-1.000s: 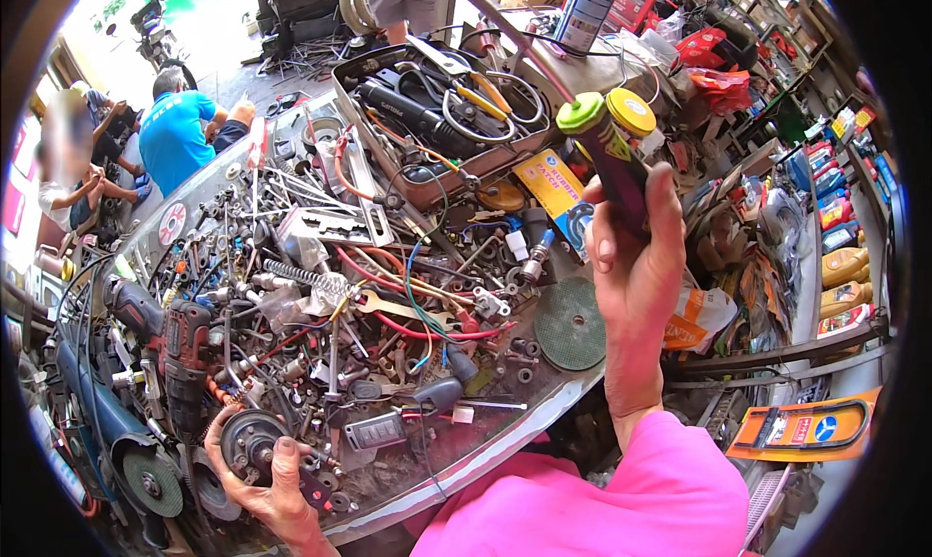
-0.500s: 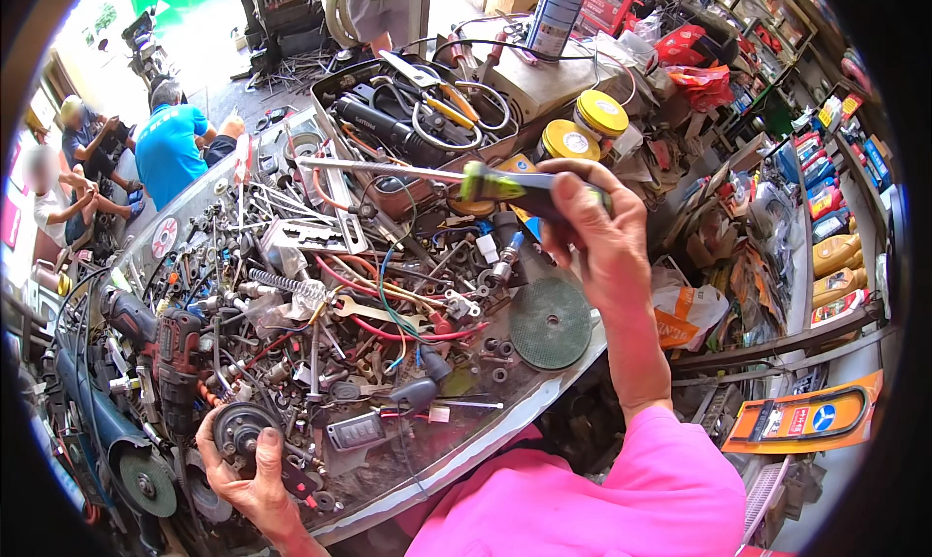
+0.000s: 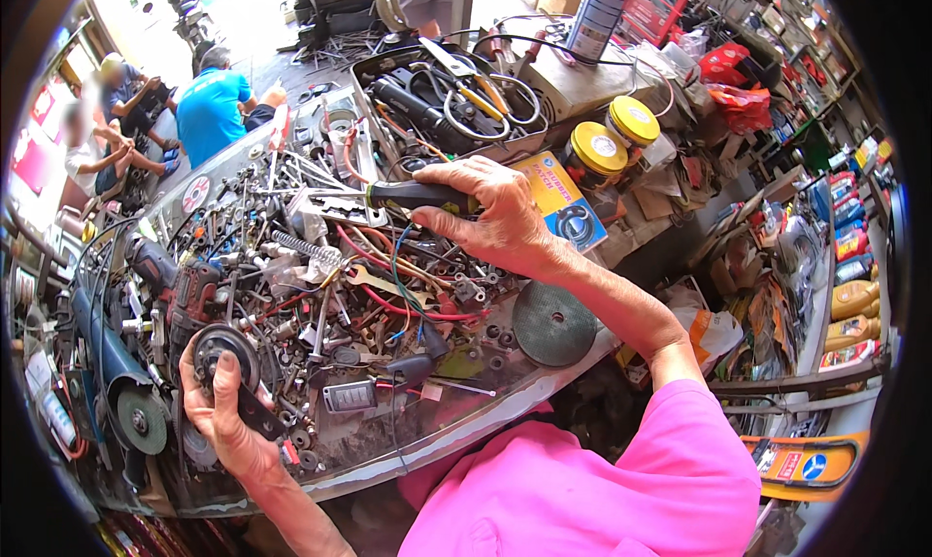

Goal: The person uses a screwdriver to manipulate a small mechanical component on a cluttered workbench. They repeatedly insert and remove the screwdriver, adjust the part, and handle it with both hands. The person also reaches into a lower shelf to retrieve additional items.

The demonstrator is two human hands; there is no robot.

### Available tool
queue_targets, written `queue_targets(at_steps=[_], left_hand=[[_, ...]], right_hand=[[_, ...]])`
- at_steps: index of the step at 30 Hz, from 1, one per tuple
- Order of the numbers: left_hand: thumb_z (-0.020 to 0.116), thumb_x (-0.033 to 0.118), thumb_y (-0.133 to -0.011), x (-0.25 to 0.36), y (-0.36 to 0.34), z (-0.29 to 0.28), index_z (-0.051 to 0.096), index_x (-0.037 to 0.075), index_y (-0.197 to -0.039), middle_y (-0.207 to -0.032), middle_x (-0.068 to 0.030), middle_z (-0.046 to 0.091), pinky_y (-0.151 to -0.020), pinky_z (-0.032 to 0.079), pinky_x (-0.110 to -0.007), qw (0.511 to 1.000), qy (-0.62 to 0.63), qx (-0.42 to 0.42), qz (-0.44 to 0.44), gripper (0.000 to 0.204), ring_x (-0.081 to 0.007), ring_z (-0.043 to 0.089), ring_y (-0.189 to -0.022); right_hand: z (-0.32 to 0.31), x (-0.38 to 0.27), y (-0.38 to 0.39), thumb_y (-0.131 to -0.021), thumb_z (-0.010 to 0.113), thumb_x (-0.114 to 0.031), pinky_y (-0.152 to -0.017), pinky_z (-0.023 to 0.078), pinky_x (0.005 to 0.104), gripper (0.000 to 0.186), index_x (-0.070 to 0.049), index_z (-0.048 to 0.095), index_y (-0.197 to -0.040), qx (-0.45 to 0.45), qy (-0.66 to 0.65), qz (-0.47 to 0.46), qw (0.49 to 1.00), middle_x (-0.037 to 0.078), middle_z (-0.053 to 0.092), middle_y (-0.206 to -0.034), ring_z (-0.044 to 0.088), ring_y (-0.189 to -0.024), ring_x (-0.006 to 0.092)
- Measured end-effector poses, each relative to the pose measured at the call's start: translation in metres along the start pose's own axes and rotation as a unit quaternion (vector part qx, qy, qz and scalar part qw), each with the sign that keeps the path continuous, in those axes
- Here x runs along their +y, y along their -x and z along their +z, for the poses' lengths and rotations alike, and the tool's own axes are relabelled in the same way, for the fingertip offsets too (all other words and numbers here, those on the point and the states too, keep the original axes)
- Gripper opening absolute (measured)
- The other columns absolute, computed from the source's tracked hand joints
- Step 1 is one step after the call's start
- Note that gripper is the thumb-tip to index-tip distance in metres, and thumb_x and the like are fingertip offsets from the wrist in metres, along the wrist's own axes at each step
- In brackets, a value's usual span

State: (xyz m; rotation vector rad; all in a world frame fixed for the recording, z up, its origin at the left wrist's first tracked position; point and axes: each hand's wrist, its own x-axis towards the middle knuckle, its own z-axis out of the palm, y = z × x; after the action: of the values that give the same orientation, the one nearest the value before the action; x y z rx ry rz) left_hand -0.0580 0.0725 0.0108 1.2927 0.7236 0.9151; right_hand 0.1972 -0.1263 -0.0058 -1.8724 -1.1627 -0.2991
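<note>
My left hand [image 3: 228,426] is closed around a round, dark pulley-like metal part [image 3: 225,351] with a raised hub, held over the near left of the cluttered table. A flat dark arm reaches from below the disc toward the lower right. In my right hand [image 3: 500,212] is a screwdriver [image 3: 413,197] with a black and green handle, above the middle of the heap. Its shaft points left and is hard to make out against the clutter. Beneath it lie wires, a spring [image 3: 309,248] and an open-ended spanner [image 3: 381,283]. The two tools are well apart.
A green-grey disc [image 3: 553,322] lies by the table's right edge. Left are a red and black drill [image 3: 192,300] and an angle grinder [image 3: 115,348]. Yellow-lidded tins [image 3: 596,149] and a tool-filled bin [image 3: 408,101] stand behind. Several people sit or stand beyond the table.
My right hand has moved left and slightly down with the screwdriver. My left hand has raised and tilted the round part. The view has shifted, sliding the scene rightward.
</note>
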Motion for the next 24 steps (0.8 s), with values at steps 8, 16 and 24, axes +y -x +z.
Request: queue_targets(at_steps=[8, 16, 24], left_hand=[[0.077, 0.016, -0.086, -0.022, -0.012, -0.009, 0.061, 0.007, -0.117, -0.093, -0.0009, 0.067, -0.046, 0.049, -0.021, 1.0, 0.021, 0.021, 0.002, 0.036, -0.0077, 0.062, -0.067], [0.075, 0.018, -0.087, -0.025, -0.005, -0.006, 0.062, 0.004, -0.115, -0.093, -0.0028, 0.068, -0.043, 0.044, -0.019, 0.996, -0.04, 0.067, 0.047, 0.034, -0.0075, 0.06, -0.067], [0.08, 0.01, -0.081, -0.025, -0.001, -0.008, 0.057, 0.0, -0.124, -0.104, -0.0062, 0.066, -0.067, 0.054, -0.024, 0.997, -0.06, 0.038, 0.019, 0.049, -0.0118, 0.064, -0.084]], right_hand=[[-0.001, 0.003, 0.006, -0.078, 0.077, -0.025, -0.084, 0.052, 0.0416, 0.043, -0.003, 0.066, -0.113, -0.108, 0.162, -0.067, 0.979, 0.012, 0.067, -0.108, 0.061, -0.101, 0.032], [-0.044, -0.033, 0.015, -0.078, 0.08, -0.024, -0.069, 0.051, 0.0391, 0.032, -0.006, 0.069, -0.102, -0.129, 0.194, -0.068, 0.97, 0.01, 0.067, -0.094, 0.063, -0.083, 0.0286], [-0.037, -0.047, 0.056, -0.081, 0.077, -0.026, -0.066, 0.05, 0.0393, 0.033, -0.004, 0.067, -0.102, -0.228, 0.173, 0.027, 0.958, 0.011, 0.062, -0.084, 0.063, -0.08, 0.0294]])
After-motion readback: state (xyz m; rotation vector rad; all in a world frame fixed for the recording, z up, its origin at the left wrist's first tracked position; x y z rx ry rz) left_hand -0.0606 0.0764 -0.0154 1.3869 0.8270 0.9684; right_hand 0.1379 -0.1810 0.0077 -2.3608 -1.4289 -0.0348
